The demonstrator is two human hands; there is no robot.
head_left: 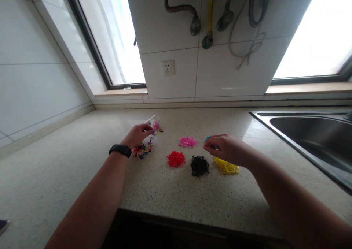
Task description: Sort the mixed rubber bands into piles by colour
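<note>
A pale, speckled countertop (pixel 165 194) is backed by a wall of glossy white tiles (pixel 170 88). On it, small, thin pieces are grouped by colour: a pink pile (pixel 188 142) is placed farthest, a red pile (pixel 176 159) nearer and to its left, a black pile (pixel 200 166) nearest centre, and a yellow pile (pixel 228 166) to the right. The heaps are loose, low and roughly rounded. Blue pieces (pixel 208 138) are seen at the fingertips of the right hand (pixel 222 146), which is held palm down, fingers bent and drawn together; whether any piece is gripped cannot be told. At left, a tangled multicoloured pile (pixel 140 152) is partly covered by the left hand (pixel 141 133). Its wrist is ringed by a dark band (pixel 120 151); thumb and fingers are brought close, their hold not discernible. Beyond them, a clear, crinkled plastic bag (pixel 153 119) is laid. Far right, a smooth metal sink (pixel 308 132) is set into the countertop.
</note>
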